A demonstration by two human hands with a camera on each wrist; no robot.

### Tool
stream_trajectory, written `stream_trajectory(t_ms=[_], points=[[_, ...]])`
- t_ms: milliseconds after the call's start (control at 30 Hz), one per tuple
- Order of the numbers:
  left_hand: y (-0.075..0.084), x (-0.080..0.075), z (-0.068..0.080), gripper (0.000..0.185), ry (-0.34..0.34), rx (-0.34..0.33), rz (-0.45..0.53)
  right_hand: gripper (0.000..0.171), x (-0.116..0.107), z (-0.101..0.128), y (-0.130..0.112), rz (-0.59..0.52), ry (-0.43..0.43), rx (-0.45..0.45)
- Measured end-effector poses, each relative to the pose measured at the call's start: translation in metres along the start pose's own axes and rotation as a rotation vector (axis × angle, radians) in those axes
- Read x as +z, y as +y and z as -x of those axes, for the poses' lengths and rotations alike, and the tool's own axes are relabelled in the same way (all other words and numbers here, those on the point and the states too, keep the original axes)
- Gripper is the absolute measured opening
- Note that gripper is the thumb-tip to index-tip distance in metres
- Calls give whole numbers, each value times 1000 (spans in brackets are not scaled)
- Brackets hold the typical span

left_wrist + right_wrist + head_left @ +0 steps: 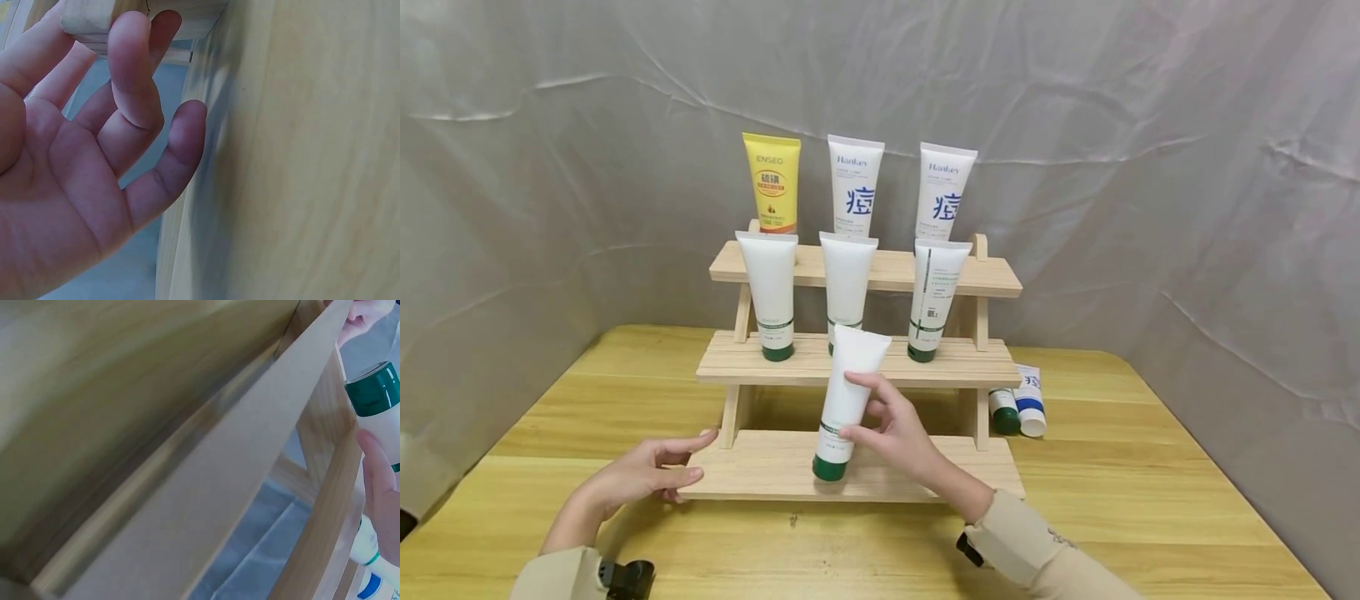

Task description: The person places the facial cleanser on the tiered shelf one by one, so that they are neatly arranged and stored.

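Observation:
A white squeeze tube [847, 396] with a green cap is pinched in my right hand [898, 433], tilted, cap downward, close over the bottom shelf of the wooden display stand [760, 471]. In the right wrist view the tube's green cap [378, 390] points up beside the thumb. My left hand [632, 475] holds the left end of that bottom shelf; the left wrist view shows its fingers [134, 75] curled at the shelf corner [90, 22]. On the middle tier stand three white tubes with green caps, such as the left one [771, 287].
The top tier carries a yellow tube [773, 183] and two white tubes with blue print, one in the middle [854, 187] and one on the right [946, 187]. Two more tubes, one blue-banded [1030, 400], lie on the table [1112, 467] right of the stand. Grey cloth [1075, 125] hangs behind.

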State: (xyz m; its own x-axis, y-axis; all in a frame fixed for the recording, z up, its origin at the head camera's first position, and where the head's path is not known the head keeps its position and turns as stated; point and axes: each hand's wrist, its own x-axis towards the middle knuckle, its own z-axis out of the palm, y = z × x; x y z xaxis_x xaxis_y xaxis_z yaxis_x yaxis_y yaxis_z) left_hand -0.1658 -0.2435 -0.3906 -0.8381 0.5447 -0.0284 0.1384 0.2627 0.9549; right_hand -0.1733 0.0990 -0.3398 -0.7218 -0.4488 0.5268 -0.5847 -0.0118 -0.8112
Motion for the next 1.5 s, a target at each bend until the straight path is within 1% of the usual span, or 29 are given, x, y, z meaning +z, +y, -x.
stream_trajectory(t_ms=[133,267,333,500,667,800,1033,1200,1300,1400,1500], points=[[0,0,0,53,-1,14,-4,56,9,-3,2,6,-29,-12],[-1,0,0,49,-8,20,-6,53,19,-8,3,21,-38,-3],[-1,-1,0,47,-13,29,-8,52,24,-11,3,17,-37,10],[-1,-1,0,45,-8,19,-6,51,35,-20,3,4,-25,38],[0,-1,-1,46,-2,7,-12,50,45,-27,4,25,-8,40],[0,0,-1,48,4,2,-17,49,53,-32,8,54,3,25],[-2,-1,-1,45,-13,27,-8,47,65,-35,13,81,10,-2],[0,-2,0,49,-23,9,-8,45,71,-35,14,127,15,0],[0,-1,0,52,-12,-1,-13,44,74,-36,13,155,9,-5],[-1,-1,0,49,-6,4,-11,42,76,-36,12,173,-8,-24],[-2,-2,-1,46,-21,12,4,42,78,-35,13,207,-33,-73]])
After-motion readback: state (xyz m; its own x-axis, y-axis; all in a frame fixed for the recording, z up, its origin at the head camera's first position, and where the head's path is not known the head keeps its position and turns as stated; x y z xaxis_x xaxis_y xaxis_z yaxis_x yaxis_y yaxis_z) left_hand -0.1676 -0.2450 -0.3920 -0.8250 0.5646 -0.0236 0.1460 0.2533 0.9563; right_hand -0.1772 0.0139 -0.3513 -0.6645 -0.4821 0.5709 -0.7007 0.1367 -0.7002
